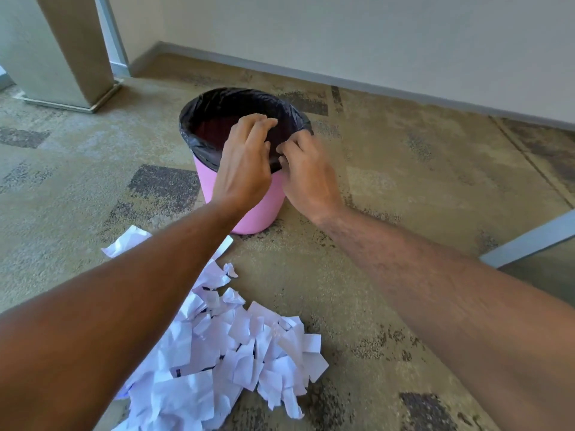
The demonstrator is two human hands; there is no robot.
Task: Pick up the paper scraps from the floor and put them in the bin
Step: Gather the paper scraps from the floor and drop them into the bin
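A pink bin (249, 213) lined with a black bag (202, 119) stands on the carpet ahead of me. My left hand (245, 160) hovers over the bin's near rim, fingers spread and bent, with nothing visible in it. My right hand (306, 169) is at the rim's right side, fingertips curled close to the bag's edge; I cannot see whether it pinches the bag or any paper. A heap of white paper scraps (236, 346) lies on the floor in front of the bin, partly hidden under my left forearm.
A square pillar base (68, 98) stands at the back left. A wall with a grey skirting board (373, 84) runs behind the bin. A pale frame edge (529, 241) crosses the floor at right. Patterned carpet surrounds the bin.
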